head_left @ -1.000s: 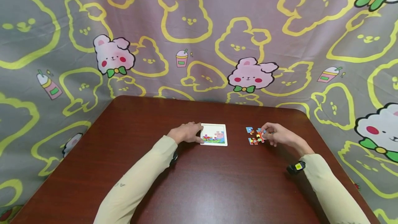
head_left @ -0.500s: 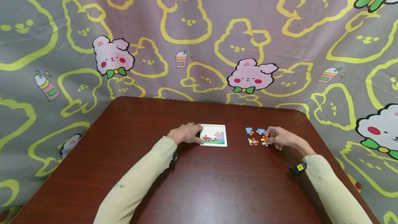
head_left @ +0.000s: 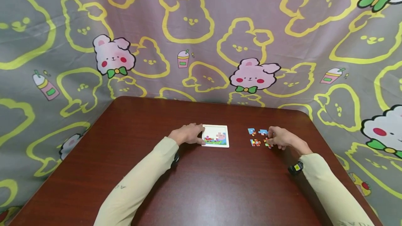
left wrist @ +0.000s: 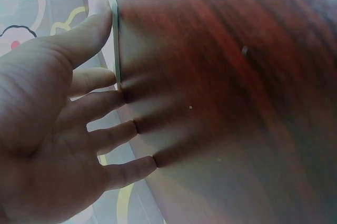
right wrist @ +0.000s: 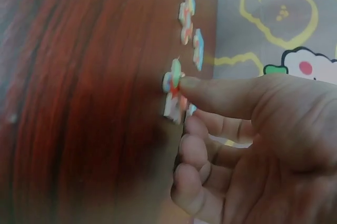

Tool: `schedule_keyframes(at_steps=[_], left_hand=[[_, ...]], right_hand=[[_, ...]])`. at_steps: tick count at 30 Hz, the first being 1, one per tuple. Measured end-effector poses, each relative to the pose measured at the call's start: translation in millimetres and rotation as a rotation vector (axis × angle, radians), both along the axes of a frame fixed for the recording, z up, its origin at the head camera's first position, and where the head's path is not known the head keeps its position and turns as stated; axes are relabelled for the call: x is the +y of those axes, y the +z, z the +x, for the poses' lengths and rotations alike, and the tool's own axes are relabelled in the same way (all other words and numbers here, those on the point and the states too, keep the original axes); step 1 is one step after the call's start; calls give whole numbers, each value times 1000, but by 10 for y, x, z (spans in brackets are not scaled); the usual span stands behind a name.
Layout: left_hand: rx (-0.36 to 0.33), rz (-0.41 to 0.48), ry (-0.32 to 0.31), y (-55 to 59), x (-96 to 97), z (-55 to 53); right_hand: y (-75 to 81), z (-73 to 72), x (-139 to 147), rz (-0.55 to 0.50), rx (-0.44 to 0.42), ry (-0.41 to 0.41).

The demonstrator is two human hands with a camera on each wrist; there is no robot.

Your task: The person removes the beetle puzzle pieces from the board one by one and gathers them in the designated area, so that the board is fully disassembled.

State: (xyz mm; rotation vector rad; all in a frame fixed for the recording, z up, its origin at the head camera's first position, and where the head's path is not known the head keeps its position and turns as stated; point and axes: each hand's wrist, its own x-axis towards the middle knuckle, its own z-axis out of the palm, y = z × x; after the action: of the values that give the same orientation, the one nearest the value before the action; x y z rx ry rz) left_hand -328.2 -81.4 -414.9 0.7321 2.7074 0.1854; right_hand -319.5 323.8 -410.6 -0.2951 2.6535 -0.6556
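Note:
With its fingers spread, my left hand [head_left: 188, 134] rests at the left side of a white puzzle tray [head_left: 228, 137], thumb and fingertips at its edge. Pieces along the tray's bottom and right show a pig and flowers; the upper left is bare white. To the right, my right hand [head_left: 281, 138] pinches a red and green puzzle piece [right wrist: 174, 84] between thumb and fingers, close over the table. Beside it lie loose puzzle pieces: a blue one [head_left: 252, 131] at the back left, another blue one [head_left: 263, 132] near the fingers, and a red-yellow one [head_left: 255, 142] in front.
The brown wooden table [head_left: 213, 180] carries both the tray and the loose pieces. A grey curtain [head_left: 207, 20] with cartoon bunnies hangs behind the table and along its sides.
My right hand has moved slightly right and toward me with the piece, away from the other loose pieces, uncovering the blue one. My left hand stays at the tray.

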Motion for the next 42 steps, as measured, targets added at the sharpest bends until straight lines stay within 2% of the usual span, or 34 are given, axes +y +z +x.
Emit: schedule_keyframes(at_steps=[8, 18, 21, 31, 42], left_hand=[[-12, -10, 1, 14, -15, 19], [-19, -21, 2, 20, -27, 23], [-19, -22, 0, 28, -26, 30], [-24, -25, 2, 33, -23, 32], [-25, -22, -1, 33, -9, 23]], right_hand=[[40, 9, -156, -43, 61, 16], [76, -53, -515, -252, 95, 46], [76, -81, -592, -276, 110, 66], [83, -119, -842, -292, 90, 67], [-6, -144, -1082, -247, 33, 141]])
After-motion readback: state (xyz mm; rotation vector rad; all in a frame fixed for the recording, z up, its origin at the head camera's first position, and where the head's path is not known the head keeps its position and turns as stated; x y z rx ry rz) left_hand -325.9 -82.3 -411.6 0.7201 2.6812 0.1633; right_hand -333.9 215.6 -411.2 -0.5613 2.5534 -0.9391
